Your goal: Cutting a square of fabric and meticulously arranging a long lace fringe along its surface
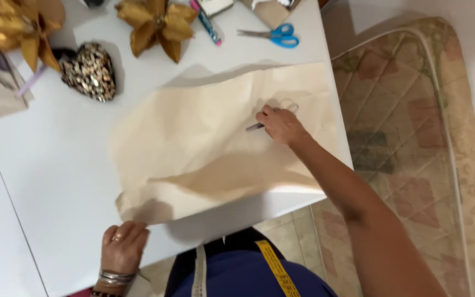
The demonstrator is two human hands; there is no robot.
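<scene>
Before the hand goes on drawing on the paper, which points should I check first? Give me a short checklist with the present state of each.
1. Paper sheet lies on the white table: ok, though wrinkled and lifted in places.
2. Left hand holds down the sheet's near corner: ok, fingers at the edge.
3. Right hand grips the pencil: ok, tip against the paper.
4. Faint drawn outline beside the right hand is readable: cannot tell, too pale.
5. Blue scissors stay clear of the sheet: ok, they lie apart, beyond its far edge.
6. Sheet fully supported: not ok, its right edge reaches the table edge.
</scene>
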